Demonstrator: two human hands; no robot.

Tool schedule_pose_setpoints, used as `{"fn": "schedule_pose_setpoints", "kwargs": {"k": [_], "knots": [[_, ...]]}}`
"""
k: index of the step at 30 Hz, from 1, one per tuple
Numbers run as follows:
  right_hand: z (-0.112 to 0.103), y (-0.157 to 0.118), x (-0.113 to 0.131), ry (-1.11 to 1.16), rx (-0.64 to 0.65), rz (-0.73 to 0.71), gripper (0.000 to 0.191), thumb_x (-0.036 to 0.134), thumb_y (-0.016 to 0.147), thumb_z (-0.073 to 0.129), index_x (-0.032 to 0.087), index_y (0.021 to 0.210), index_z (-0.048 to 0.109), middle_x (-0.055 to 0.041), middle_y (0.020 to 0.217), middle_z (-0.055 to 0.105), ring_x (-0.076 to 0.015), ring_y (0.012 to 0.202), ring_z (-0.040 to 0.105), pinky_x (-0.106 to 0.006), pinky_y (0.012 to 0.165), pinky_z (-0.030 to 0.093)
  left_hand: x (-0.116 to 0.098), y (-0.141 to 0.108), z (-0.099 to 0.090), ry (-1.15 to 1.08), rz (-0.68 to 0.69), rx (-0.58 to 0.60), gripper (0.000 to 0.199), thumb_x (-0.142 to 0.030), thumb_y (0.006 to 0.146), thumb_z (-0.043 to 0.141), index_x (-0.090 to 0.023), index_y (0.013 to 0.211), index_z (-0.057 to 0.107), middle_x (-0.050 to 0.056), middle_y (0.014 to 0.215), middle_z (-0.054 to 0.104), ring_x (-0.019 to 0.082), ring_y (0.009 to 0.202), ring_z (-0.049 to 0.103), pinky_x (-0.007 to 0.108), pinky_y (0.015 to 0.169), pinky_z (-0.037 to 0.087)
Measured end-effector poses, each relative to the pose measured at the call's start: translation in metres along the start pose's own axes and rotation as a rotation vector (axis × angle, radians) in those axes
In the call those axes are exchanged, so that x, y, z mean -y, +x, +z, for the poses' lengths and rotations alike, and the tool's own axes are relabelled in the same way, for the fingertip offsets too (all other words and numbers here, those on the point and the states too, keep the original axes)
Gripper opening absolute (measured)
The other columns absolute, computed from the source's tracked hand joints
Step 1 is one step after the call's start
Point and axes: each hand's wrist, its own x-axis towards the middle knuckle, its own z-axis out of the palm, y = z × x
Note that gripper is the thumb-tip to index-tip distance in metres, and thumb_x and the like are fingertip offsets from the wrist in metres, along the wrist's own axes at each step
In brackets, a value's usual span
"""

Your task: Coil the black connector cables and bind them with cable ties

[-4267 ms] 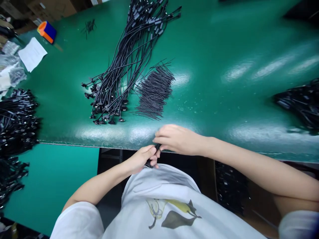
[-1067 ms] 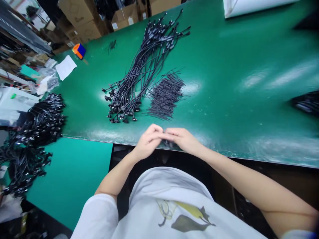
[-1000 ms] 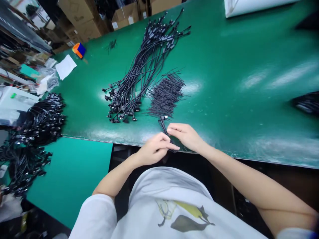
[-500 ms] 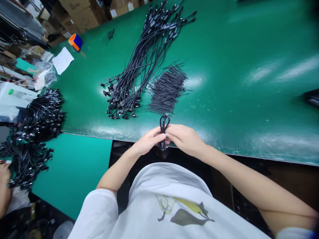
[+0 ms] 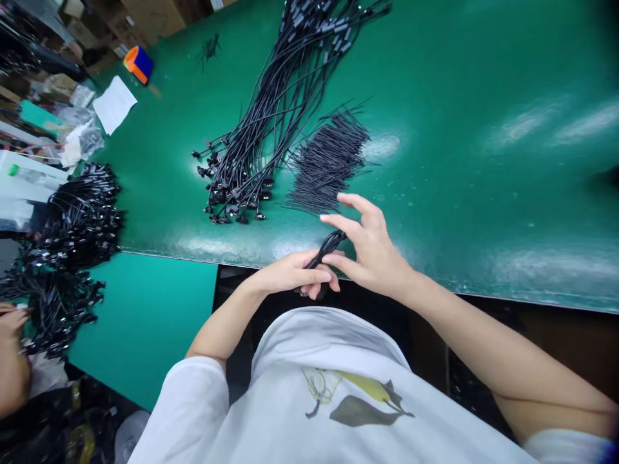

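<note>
A coiled black cable (image 5: pixel 331 242) is gripped in my left hand (image 5: pixel 296 272) at the table's front edge, its loops slanting up to the right. My right hand (image 5: pixel 370 248) is beside it, fingers spread, the thumb near the coil; whether the thumb touches it I cannot tell. Just beyond my hands lies a pile of thin black ties (image 5: pixel 329 161). Left of that pile, a bundle of long black cables (image 5: pixel 271 109) with connectors at both ends stretches away across the green table (image 5: pixel 459 161).
At the left is a heap of black cables (image 5: pixel 87 219), with a person's hand (image 5: pixel 12 322) near it. An orange and blue object (image 5: pixel 138 64), a white paper (image 5: pixel 115 104) and a few loose ties (image 5: pixel 209 48) lie farther back. Cardboard boxes (image 5: pixel 155 19) stand behind.
The coil has tilted to the right in my left hand. My right hand's fingers have opened and reached up toward the ties. The view has shifted slightly.
</note>
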Motion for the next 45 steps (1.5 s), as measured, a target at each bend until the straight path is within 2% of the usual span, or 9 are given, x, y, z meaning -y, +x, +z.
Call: {"fn": "schedule_pose_setpoints", "kwargs": {"k": [11, 15, 18, 24, 29, 33, 38, 41, 45], "knots": [[-0.002, -0.018, -0.005, -0.220, 0.246, -0.319, 0.029, 0.020, 0.100, 0.042, 0.021, 0.118, 0.066, -0.0090, 0.105, 0.070, -0.0214, 0.099, 0.062, -0.046, 0.105, 0.038, 0.020, 0.014, -0.010, -0.077, -0.155, 0.215, 0.062, -0.063, 0.083, 0.064, -0.011, 0.117, 0.064, 0.023, 0.118, 0.071, 0.023, 0.084, 0.074, 0.037, 0.073, 0.058], [-0.020, -0.036, -0.042, -0.418, 0.414, 0.027, 0.033, 0.035, 0.101, 0.041, 0.016, 0.093, 0.068, -0.0092, 0.075, 0.063, -0.0189, 0.066, 0.053, -0.033, 0.063, 0.038, -0.003, 0.012, -0.033, 0.645, 0.101, -0.451, 0.046, -0.042, 0.097, 0.050, -0.016, 0.134, 0.058, 0.016, 0.130, 0.067, 0.025, 0.118, 0.063, 0.043, 0.105, 0.048], [-0.076, -0.053, -0.074, -0.591, 0.233, 0.551, 0.040, 0.040, 0.101, 0.037, 0.016, 0.118, 0.065, -0.0156, 0.094, 0.069, -0.0235, 0.073, 0.059, -0.035, 0.059, 0.035, -0.031, -0.005, -0.075, 1.209, 0.169, -1.049, 0.049, -0.033, 0.100, 0.042, -0.014, 0.144, 0.048, 0.016, 0.149, 0.053, 0.027, 0.139, 0.046, 0.044, 0.118, 0.032], [-0.227, -0.095, -0.130, -0.762, -0.390, 0.867, 0.069, 0.062, 0.101, 0.018, 0.018, 0.142, 0.052, -0.0213, 0.118, 0.065, -0.0365, 0.097, 0.059, -0.055, 0.087, 0.038, -0.053, -0.016, -0.134, 1.415, -0.013, -1.172, 0.031, -0.029, 0.093, 0.046, -0.012, 0.109, 0.066, 0.015, 0.119, 0.069, 0.030, 0.116, 0.061, 0.046, 0.104, 0.045], [-0.277, -0.151, -0.200, -0.870, -0.552, 0.758, 0.082, 0.076, 0.095, 0.022, 0.012, 0.109, 0.070, -0.0269, 0.110, 0.064, -0.0339, 0.106, 0.050, -0.061, 0.092, 0.037, -0.053, -0.010, -0.125, 1.285, 0.050, -1.347, 0.030, -0.029, 0.094, 0.041, -0.016, 0.116, 0.057, 0.012, 0.125, 0.064, 0.034, 0.121, 0.060, 0.047, 0.099, 0.046], [-0.261, -0.158, -0.207, -0.866, -0.575, 0.554, 0.068, 0.069, 0.098, 0.030, 0.018, 0.099, 0.074, -0.0185, 0.109, 0.063, -0.0352, 0.113, 0.049, -0.061, 0.089, 0.038, -0.064, -0.008, -0.121, 1.000, 0.187, -1.287, 0.027, -0.030, 0.098, 0.036, -0.018, 0.119, 0.050, 0.006, 0.112, 0.069, 0.025, 0.105, 0.067, 0.043, 0.093, 0.047], [-0.218, -0.074, -0.147, -0.755, -0.352, 0.585, 0.054, 0.054, 0.101, 0.034, 0.021, 0.132, 0.064, -0.0233, 0.132, 0.056, -0.0438, 0.127, 0.048, -0.065, 0.101, 0.040, -0.086, -0.013, -0.124, 0.974, 0.137, -1.005, 0.029, -0.036, 0.088, 0.055, -0.015, 0.107, 0.063, 0.003, 0.099, 0.071, 0.017, 0.091, 0.064, 0.030, 0.084, 0.050], [-0.166, -0.004, -0.106, -0.571, -0.156, 0.378, 0.042, 0.043, 0.103, 0.037, 0.025, 0.131, 0.062, -0.0181, 0.135, 0.055, -0.0389, 0.130, 0.049, -0.058, 0.110, 0.042, -0.089, -0.025, -0.120, 1.029, -0.014, -0.653, 0.041, -0.037, 0.083, 0.063, -0.018, 0.119, 0.067, 0.001, 0.094, 0.072, 0.015, 0.084, 0.064, 0.028, 0.082, 0.048], [-0.061, 0.078, -0.059, -0.323, 0.099, -0.018, 0.048, 0.028, 0.097, 0.053, 0.014, 0.143, 0.049, -0.0213, 0.145, 0.050, -0.0334, 0.136, 0.048, -0.053, 0.111, 0.045, -0.084, -0.049, -0.096, 0.777, 0.086, -0.664, 0.054, -0.037, 0.088, 0.054, -0.016, 0.138, 0.056, 0.004, 0.099, 0.069, 0.012, 0.075, 0.061, 0.027, 0.075, 0.050]]}}
